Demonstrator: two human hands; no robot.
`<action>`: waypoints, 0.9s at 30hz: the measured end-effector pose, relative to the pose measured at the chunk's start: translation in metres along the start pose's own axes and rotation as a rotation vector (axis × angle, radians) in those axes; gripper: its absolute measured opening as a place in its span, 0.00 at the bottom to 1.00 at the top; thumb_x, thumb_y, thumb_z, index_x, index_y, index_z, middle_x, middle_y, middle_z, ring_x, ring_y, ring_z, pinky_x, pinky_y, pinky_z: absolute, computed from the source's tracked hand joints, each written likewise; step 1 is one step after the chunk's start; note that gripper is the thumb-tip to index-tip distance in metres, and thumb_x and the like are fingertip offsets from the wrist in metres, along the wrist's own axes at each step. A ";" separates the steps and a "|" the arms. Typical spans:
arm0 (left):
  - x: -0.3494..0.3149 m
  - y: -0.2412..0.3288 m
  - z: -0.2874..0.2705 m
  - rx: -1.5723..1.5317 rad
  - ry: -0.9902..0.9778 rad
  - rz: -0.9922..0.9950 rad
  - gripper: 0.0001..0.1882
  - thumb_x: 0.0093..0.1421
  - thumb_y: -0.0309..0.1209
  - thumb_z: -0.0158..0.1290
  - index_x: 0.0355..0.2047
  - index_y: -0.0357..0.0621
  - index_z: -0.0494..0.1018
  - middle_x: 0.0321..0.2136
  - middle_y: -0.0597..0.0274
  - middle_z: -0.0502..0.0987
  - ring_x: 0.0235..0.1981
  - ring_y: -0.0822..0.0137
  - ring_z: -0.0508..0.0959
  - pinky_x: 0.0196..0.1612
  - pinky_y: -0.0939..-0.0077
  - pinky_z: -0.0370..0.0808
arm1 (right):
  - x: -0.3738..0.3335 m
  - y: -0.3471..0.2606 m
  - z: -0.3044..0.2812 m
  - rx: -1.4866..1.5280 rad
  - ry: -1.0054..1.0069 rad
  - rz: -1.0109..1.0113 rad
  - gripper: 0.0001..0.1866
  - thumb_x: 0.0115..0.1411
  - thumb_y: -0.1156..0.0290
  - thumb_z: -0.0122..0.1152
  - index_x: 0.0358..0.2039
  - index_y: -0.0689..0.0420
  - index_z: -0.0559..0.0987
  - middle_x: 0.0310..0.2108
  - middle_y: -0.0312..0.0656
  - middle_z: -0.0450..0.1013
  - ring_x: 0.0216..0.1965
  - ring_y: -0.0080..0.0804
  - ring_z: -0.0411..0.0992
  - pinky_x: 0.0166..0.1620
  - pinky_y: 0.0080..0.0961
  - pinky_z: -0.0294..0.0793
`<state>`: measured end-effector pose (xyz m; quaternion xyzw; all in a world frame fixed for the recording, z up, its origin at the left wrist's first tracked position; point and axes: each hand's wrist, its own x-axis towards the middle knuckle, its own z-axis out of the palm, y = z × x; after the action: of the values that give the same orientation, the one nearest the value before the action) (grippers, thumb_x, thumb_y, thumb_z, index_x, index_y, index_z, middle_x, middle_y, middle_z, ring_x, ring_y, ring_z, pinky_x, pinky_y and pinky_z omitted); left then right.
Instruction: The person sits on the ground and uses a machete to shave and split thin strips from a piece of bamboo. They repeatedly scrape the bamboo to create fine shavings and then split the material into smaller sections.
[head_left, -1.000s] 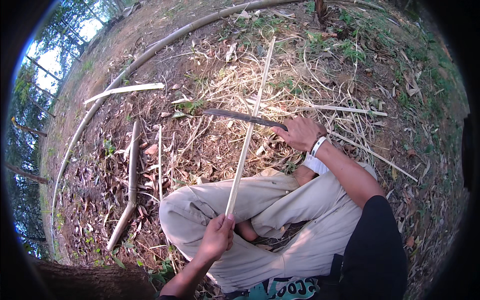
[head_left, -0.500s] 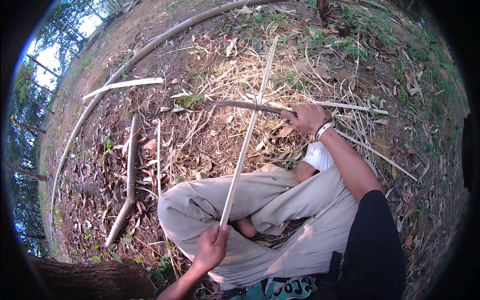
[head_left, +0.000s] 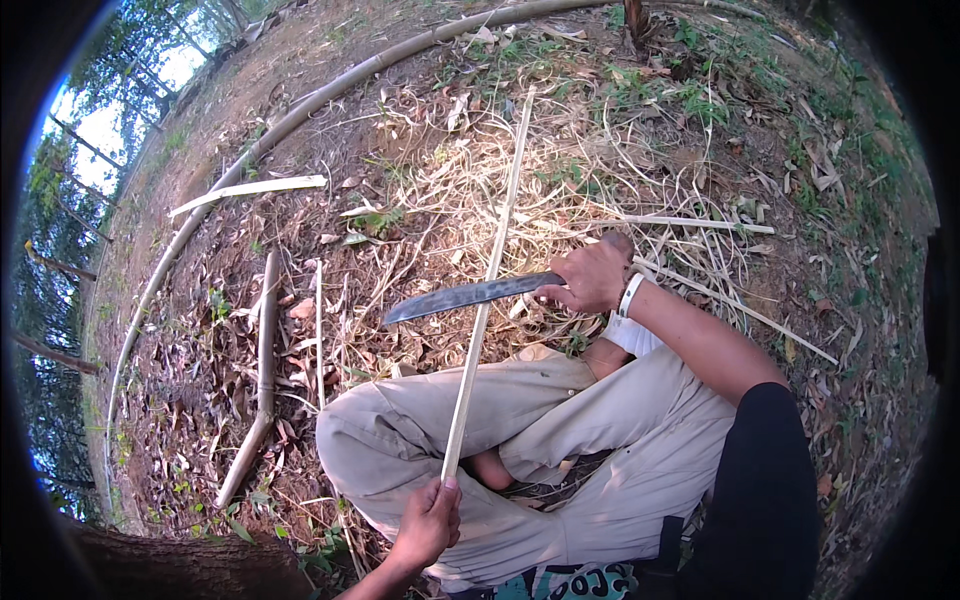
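L hand pinches the near end of a long pale strip, thumb on top, fingers curled in. R hand is wrapped tight round the handle of a knife; blade points L & crosses the strip nr its middle, hiding a bit of it. Can't tell if blade & strip touch.

Strip slants up from L hand, over the trousers of the crossed legs, then out above the ground, far end over tangled curly shavings. White footwear sits just below R hand. Two more pale pieces lie R of the shavings: upper slat, lower slat.

L of the knees: thin stick, then kinked pole piece, both amid dry leaves. Long curved pole runs from ground's L edge round to its far edge, w/ short pale slat across it. Tree trunk fills the near L corner.
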<state>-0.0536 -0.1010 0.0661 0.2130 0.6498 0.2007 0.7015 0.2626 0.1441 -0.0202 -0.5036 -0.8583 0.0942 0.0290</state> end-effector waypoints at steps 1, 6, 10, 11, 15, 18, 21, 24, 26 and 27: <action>-0.006 -0.005 0.004 -0.001 -0.006 -0.038 0.18 0.72 0.44 0.43 0.27 0.48 0.60 0.14 0.76 0.51 0.11 0.80 0.51 0.14 0.80 0.47 | 0.004 0.025 0.007 0.023 0.013 0.171 0.38 0.65 0.35 0.38 0.28 0.60 0.80 0.22 0.55 0.77 0.29 0.54 0.79 0.35 0.48 0.78; 0.000 -0.011 0.016 -0.053 -0.026 -0.033 0.19 0.72 0.44 0.43 0.27 0.48 0.59 0.14 0.75 0.51 0.11 0.80 0.50 0.14 0.79 0.47 | 0.007 0.009 0.008 0.072 0.067 0.198 0.36 0.65 0.36 0.39 0.31 0.59 0.79 0.21 0.53 0.77 0.26 0.53 0.78 0.34 0.49 0.77; -0.005 -0.020 0.015 -0.057 -0.036 -0.047 0.19 0.72 0.45 0.43 0.27 0.48 0.59 0.13 0.75 0.51 0.10 0.79 0.50 0.13 0.78 0.47 | -0.008 0.020 0.017 -0.004 0.057 0.036 0.34 0.64 0.36 0.41 0.30 0.56 0.80 0.24 0.52 0.77 0.27 0.53 0.78 0.35 0.49 0.77; -0.003 -0.024 0.013 -0.056 -0.053 -0.072 0.19 0.72 0.45 0.43 0.27 0.48 0.59 0.13 0.75 0.51 0.11 0.79 0.50 0.13 0.78 0.47 | -0.001 0.039 0.016 -0.005 0.105 0.340 0.34 0.66 0.38 0.40 0.32 0.57 0.81 0.25 0.52 0.78 0.29 0.53 0.79 0.36 0.47 0.78; -0.011 -0.033 0.017 -0.113 -0.171 -0.010 0.17 0.73 0.44 0.40 0.31 0.47 0.61 0.14 0.75 0.51 0.11 0.79 0.50 0.15 0.79 0.48 | 0.013 0.064 0.004 0.109 0.141 0.527 0.37 0.65 0.37 0.41 0.31 0.61 0.82 0.28 0.57 0.78 0.36 0.56 0.79 0.40 0.49 0.78; -0.011 -0.034 0.022 -0.185 -0.167 0.024 0.14 0.73 0.43 0.38 0.40 0.46 0.62 0.14 0.74 0.51 0.12 0.78 0.49 0.15 0.79 0.49 | 0.003 0.049 -0.009 0.152 0.117 0.518 0.38 0.64 0.36 0.42 0.29 0.61 0.82 0.29 0.58 0.77 0.36 0.56 0.78 0.41 0.50 0.76; -0.006 -0.027 0.018 -0.259 -0.256 -0.016 0.14 0.73 0.43 0.37 0.46 0.47 0.61 0.14 0.72 0.52 0.12 0.77 0.49 0.16 0.79 0.49 | -0.008 0.051 0.002 0.226 0.159 0.506 0.35 0.64 0.38 0.46 0.24 0.61 0.79 0.25 0.57 0.76 0.32 0.58 0.75 0.39 0.52 0.72; 0.001 -0.029 0.013 -0.281 -0.311 0.012 0.14 0.73 0.43 0.37 0.49 0.47 0.61 0.15 0.69 0.56 0.12 0.76 0.52 0.16 0.80 0.52 | -0.007 0.051 0.008 0.214 0.180 0.471 0.35 0.64 0.38 0.45 0.23 0.61 0.79 0.24 0.56 0.76 0.31 0.58 0.75 0.37 0.51 0.73; 0.005 -0.028 0.022 -0.283 -0.252 0.073 0.15 0.73 0.43 0.37 0.49 0.46 0.61 0.16 0.68 0.57 0.13 0.76 0.53 0.16 0.81 0.54 | -0.008 0.029 -0.003 0.192 0.167 0.385 0.34 0.65 0.40 0.45 0.23 0.59 0.79 0.21 0.53 0.75 0.27 0.54 0.76 0.33 0.48 0.73; 0.005 -0.020 0.023 -0.264 -0.249 0.087 0.14 0.73 0.42 0.37 0.49 0.46 0.61 0.17 0.69 0.57 0.13 0.77 0.53 0.16 0.82 0.53 | -0.012 0.018 -0.009 0.237 0.143 0.315 0.33 0.65 0.40 0.46 0.22 0.58 0.79 0.20 0.52 0.75 0.26 0.53 0.75 0.32 0.47 0.73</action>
<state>-0.0304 -0.1158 0.0517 0.1701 0.5161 0.2865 0.7891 0.2851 0.1432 -0.0139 -0.6301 -0.7476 0.1620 0.1338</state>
